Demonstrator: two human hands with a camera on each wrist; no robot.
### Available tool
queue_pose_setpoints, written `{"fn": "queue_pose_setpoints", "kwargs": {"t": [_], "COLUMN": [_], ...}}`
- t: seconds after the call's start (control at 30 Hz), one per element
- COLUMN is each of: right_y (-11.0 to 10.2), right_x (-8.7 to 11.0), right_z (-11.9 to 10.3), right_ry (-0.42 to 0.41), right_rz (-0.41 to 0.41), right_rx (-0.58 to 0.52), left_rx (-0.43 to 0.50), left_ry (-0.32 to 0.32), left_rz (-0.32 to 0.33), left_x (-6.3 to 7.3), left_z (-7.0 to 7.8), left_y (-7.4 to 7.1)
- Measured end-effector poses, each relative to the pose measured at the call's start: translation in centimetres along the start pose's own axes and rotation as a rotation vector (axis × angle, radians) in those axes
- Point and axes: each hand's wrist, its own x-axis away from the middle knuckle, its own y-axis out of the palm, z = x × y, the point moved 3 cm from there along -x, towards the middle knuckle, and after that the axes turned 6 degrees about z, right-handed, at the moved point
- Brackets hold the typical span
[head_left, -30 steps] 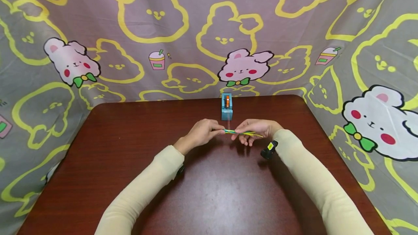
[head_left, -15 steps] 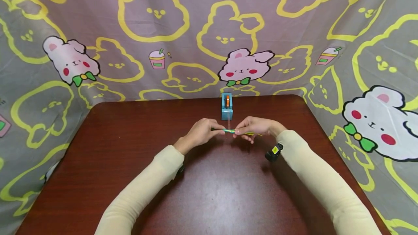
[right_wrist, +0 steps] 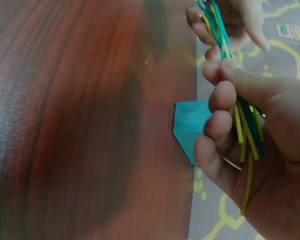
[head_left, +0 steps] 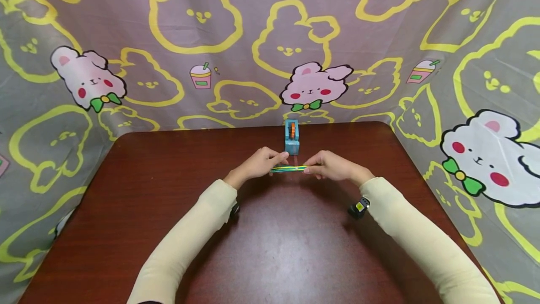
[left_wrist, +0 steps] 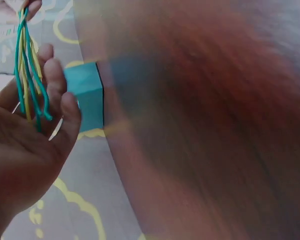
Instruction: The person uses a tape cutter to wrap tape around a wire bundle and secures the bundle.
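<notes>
As the tabletop [head_left: 274,247] is stretching below, the right hand [head_left: 336,167] is pinching with a closed grip, the left hand [head_left: 255,164] is lying loose, gripping nothing; beyond, a blue dispenser [head_left: 291,147] is standing, probably for reach; between the hands, green-and-yellow strands [head_left: 288,169] are extending, presumably pinched mid-length for steadiness.

Upper garment, as I see it across the table: long sleeves in plain cream fabric. The left sleeve [head_left: 183,243] and right sleeve [head_left: 422,238] are smooth, lightly creased, and end in plain cuffs at the wrists. Right wrist unit [head_left: 359,207]: black, compact, marked with a yellow patch. Left wrist unit [head_left: 234,209]: black, mostly hidden by its sleeve. Hands: bare.
</notes>
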Motion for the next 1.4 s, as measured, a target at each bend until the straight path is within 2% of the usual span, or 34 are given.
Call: {"fn": "queue_pose_setpoints", "kwargs": {"t": [0.13,0.23,0.4,0.57,0.7,0.9,1.17,1.4], "right_y": [0.3,0.4,0.5,0.8,1.0,1.3,1.7,1.9], "right_x": [0.2,0.3,0.6,0.8,0.9,1.0,1.4,1.7], "right_z": [-0.1,-0.3,-0.6,-0.8,-0.9,-0.9,-0.7,-0.5], "right_ry": [-0.029,-0.069,-0.129,-0.181,-0.21,-0.256,-0.295,-0.334], "right_rz": [0.06,0.094,0.137,0.187,0.223,0.286,0.358,0.408], "right_rx": [0.087,0.145,0.245,0.348,0.405,0.496,0.569,0.617], "left_rx": [0.075,0.176,0.285,0.386,0.418,0.42,0.426,0.383], "left_ry": [-0.077,-0.17,-0.338,-0.435,-0.451,-0.441,-0.392,-0.345], "left_rz": [-0.049,-0.154,-0.364,-0.482,-0.536,-0.562,-0.56,-0.55], "left_x": [-1.0,-1.5,-1.8,-2.0,-2.2,-2.3,-2.1,-2.0], "left_z": [-0.5,-1.0,-1.8,-2.4,-2.3,-2.1,-1.8,-1.5], "left_y": [-0.1,0.1,0.5,0.8,0.9,0.7,0.6,0.3]}}
